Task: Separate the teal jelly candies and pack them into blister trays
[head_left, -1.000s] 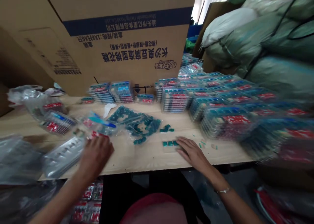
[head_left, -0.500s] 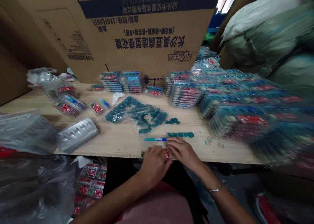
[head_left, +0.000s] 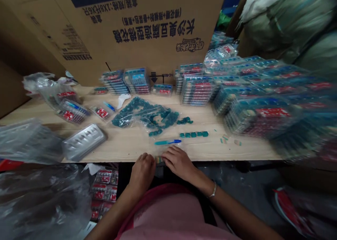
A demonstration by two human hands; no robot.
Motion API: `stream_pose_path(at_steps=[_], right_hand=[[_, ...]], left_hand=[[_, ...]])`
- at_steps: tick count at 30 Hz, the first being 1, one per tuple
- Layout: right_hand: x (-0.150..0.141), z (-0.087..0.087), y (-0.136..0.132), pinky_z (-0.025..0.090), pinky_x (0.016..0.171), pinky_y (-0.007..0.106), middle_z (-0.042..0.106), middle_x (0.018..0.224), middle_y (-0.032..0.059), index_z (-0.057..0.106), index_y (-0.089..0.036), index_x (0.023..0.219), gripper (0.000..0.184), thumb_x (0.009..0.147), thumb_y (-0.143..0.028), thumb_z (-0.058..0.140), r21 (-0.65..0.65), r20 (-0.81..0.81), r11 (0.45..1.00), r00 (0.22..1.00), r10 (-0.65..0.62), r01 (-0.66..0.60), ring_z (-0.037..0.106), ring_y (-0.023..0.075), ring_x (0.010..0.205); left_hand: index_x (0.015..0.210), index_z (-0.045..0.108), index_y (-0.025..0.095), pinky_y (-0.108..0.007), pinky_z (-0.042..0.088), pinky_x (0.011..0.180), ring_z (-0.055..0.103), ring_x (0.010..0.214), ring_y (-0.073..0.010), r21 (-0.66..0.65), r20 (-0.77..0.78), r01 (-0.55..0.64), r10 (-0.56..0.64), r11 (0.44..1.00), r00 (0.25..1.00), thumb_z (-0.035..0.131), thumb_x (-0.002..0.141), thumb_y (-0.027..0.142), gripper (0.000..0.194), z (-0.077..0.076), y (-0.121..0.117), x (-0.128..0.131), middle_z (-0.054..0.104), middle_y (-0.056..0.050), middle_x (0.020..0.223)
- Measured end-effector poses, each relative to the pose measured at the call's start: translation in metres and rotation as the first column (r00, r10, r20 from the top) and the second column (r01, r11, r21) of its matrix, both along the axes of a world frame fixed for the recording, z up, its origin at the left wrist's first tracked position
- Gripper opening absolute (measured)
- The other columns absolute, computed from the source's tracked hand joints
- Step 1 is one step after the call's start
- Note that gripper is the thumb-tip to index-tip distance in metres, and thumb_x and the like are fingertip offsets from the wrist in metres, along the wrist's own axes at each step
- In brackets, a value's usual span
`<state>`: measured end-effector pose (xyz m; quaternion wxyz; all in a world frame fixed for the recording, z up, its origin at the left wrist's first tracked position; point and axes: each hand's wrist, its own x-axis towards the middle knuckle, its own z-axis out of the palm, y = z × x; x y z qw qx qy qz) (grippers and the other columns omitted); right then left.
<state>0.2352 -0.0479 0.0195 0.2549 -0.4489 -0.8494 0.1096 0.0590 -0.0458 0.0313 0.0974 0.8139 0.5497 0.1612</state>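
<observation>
At the table's front edge, my left hand [head_left: 143, 169] is closed in a loose fist, its palm side hidden. Just right of it, my right hand [head_left: 179, 164] has curled fingers that hide what they grip, if anything. A small tan-and-green striped piece [head_left: 158, 159] shows in the gap between both hands. Beyond the fingers lies a slim blue pen-shaped stick [head_left: 167, 142], pointing left to right. Behind it, several dark teal pieces [head_left: 194, 134] sit in a row. An opened clear bag of teal pieces [head_left: 137, 113] spreads over the table's middle.
Stacked filled clear packs [head_left: 258, 117] cover the right side. Shorter stacks [head_left: 198, 90] stand before a large cardboard box [head_left: 147, 54]. To the left are nested clear trays [head_left: 84, 141] and a plastic bag [head_left: 26, 141]. Loose striped bits [head_left: 237, 142] lie toward the right.
My left hand has shifted left and the right hand has come closer to the edge, away from the blue stick. A red-printed piece by the left hand is out of sight. The view has tipped downward.
</observation>
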Motion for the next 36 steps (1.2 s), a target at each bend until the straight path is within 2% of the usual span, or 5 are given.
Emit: stream_pose_path(at_steps=[8, 16, 23, 30, 36], right_hand=[[-0.001, 0.007, 0.001, 0.042, 0.074, 0.031, 0.061, 0.084, 0.005, 0.064, -0.018, 0.091, 0.013, 0.089, -0.019, 0.051, 0.006, 0.037, 1.0, 0.999, 0.008, -0.008, 0.052, 0.0187, 0.081], [-0.003, 0.007, 0.001, 0.042, 0.077, 0.031, 0.061, 0.089, 0.0059, 0.063, -0.018, 0.1, 0.016, 0.09, -0.02, 0.05, -0.009, 0.031, 1.0, 1.0, 0.004, -0.004, 0.052, 0.0185, 0.085], [-0.015, 0.031, 0.011, 0.042, 0.072, 0.028, 0.059, 0.089, 0.0066, 0.064, -0.016, 0.086, 0.016, 0.091, -0.02, 0.049, -0.161, 0.206, 0.987, 0.977, 0.046, -0.013, 0.056, 0.017, 0.081], [-0.023, 0.036, 0.015, 0.038, 0.085, 0.034, 0.061, 0.091, 0.0098, 0.064, -0.013, 0.087, 0.013, 0.087, -0.017, 0.052, -0.143, 0.347, 0.987, 0.93, 0.121, -0.075, 0.056, 0.0206, 0.088], [-0.018, 0.023, 0.016, 0.039, 0.076, 0.029, 0.059, 0.081, 0.0039, 0.062, -0.015, 0.08, 0.008, 0.085, -0.016, 0.057, -0.182, 0.165, 0.977, 0.976, 0.142, -0.111, 0.054, 0.0164, 0.078]], left_hand=[[0.063, 0.057, 0.017, -0.023, 0.036, 0.051, 0.049, 0.053, -0.0119, -0.443, 0.559, -0.068, 0.335, 0.894, 0.759, 0.055, 0.073, 0.045, 0.03, 0.009, 0.006, -0.009, 0.056, 0.001, 0.057], [0.055, 0.047, 0.019, -0.022, 0.028, 0.046, 0.041, 0.044, -0.0094, -0.336, 0.384, -0.239, 0.364, 0.911, 0.848, 0.058, 0.068, 0.038, 0.025, -0.005, 0.005, 0.004, 0.045, 0.006, 0.046], [0.093, 0.052, 0.019, -0.021, 0.039, 0.05, 0.049, 0.053, -0.0099, -0.372, 0.564, -0.088, 0.3, 0.924, 0.769, 0.064, 0.067, 0.035, 0.033, -0.018, -0.008, -0.014, 0.054, 0.005, 0.067], [0.086, 0.056, 0.019, -0.022, 0.042, 0.052, 0.054, 0.055, -0.0114, -0.372, 0.596, -0.126, 0.341, 0.92, 0.728, 0.067, 0.061, 0.028, 0.029, -0.018, -0.01, -0.014, 0.058, 0.004, 0.065], [0.082, 0.051, 0.019, -0.021, 0.038, 0.046, 0.053, 0.047, -0.0126, -0.556, 0.629, -0.11, 0.503, 0.824, 0.592, 0.068, 0.066, 0.047, 0.037, -0.024, -0.01, -0.009, 0.056, 0.005, 0.05]])
